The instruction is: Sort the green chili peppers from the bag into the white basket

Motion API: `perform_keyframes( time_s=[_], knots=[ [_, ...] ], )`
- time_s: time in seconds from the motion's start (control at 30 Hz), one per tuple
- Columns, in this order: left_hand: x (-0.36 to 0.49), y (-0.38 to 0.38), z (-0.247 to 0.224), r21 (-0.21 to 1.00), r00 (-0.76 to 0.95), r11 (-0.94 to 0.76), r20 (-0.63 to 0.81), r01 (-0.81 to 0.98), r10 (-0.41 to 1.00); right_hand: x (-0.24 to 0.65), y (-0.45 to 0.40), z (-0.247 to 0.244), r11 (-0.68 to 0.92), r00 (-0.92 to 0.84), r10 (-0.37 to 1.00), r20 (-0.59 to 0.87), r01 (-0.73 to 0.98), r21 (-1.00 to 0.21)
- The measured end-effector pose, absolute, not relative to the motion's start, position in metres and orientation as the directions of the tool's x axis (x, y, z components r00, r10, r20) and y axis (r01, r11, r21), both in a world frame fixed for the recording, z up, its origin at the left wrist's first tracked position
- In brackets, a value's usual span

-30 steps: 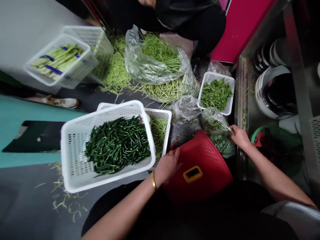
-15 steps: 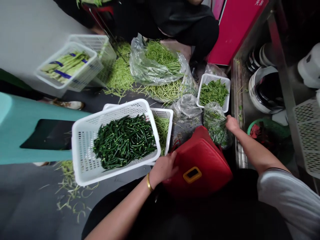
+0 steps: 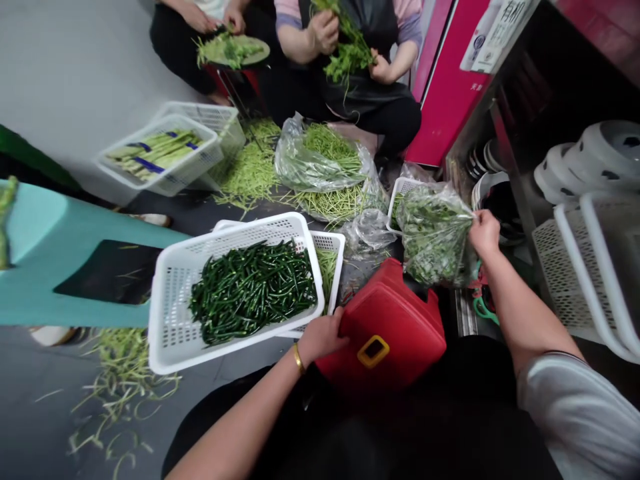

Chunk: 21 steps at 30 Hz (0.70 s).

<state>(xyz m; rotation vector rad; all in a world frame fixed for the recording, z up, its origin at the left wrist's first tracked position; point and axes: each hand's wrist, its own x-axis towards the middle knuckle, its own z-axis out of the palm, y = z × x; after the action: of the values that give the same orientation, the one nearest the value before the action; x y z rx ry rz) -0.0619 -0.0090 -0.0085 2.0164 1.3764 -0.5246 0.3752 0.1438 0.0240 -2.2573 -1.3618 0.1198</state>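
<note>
My right hand (image 3: 484, 233) is closed on the top corner of a clear plastic bag of leafy greens (image 3: 435, 233), which hangs off the floor. Behind the bag, partly covered by it, is a small white basket (image 3: 394, 203). A red plastic stool (image 3: 395, 320) with a yellow-rimmed slot stands tilted in front of my lap. My left hand (image 3: 324, 339) grips its left edge, some fingers hidden. Left of this hand, a white basket (image 3: 173, 287) of dark green cut stems (image 3: 255, 290) rests over another white basket (image 3: 339, 267) with paler stems.
Two people sit opposite; one person's hands (image 3: 324, 32) hold leafy greens. A bag of stems (image 3: 320, 167) and trimmings (image 3: 250, 170) lie on the floor. A turquoise stool (image 3: 95, 220) is at left. Metal shelving (image 3: 515, 153) with white baskets (image 3: 560, 267) borders the right.
My right hand has raised the bag of greens, which now overlaps the small white basket. My left hand stays on the red stool. The view has tilted up, bringing other people's hands into sight.
</note>
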Motion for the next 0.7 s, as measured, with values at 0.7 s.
perform_keyframes(
  time_s=[0.7],
  knots=[
    [-0.083,0.057,0.004,0.668,0.307,0.596,-0.512,-0.445,0.803,0.238,-0.073,0.069,0.564,-0.615,0.758,-0.218,0.785,-0.256]
  ],
)
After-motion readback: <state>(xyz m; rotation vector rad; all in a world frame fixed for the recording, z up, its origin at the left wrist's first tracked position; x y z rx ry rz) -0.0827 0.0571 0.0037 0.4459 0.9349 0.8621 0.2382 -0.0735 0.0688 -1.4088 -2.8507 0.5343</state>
